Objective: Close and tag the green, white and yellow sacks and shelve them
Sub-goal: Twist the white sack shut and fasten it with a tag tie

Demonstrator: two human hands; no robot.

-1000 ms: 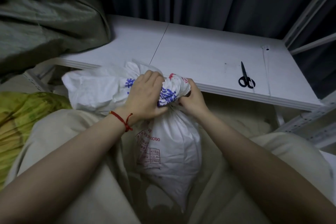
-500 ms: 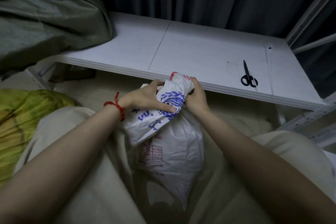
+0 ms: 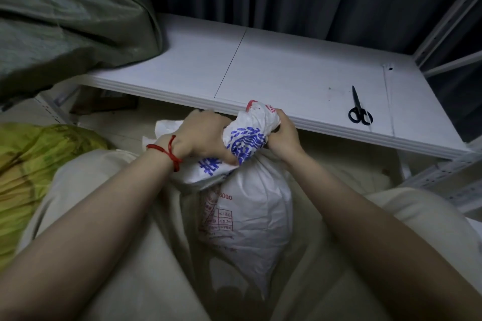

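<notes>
The white shelf [image 3: 287, 73] carries black scissors [image 3: 360, 112] near its right front edge, and the green sack [image 3: 65, 21] covers its left end.

White sack [image 3: 250, 229]: the red digits "0000" stand on its front just below the gathered neck, and a fold hides the characters before them. Beneath the digits a red ruled table [image 3: 220, 220] carries "≤13.0" in its top row and what reads as "70.0" in a lower row. The middle entry begins "≤0." and is otherwise unclear. The blue print [image 3: 245, 142] on the crumpled neck and the red mark [image 3: 252, 104] at the top edge are too creased to read.
</notes>
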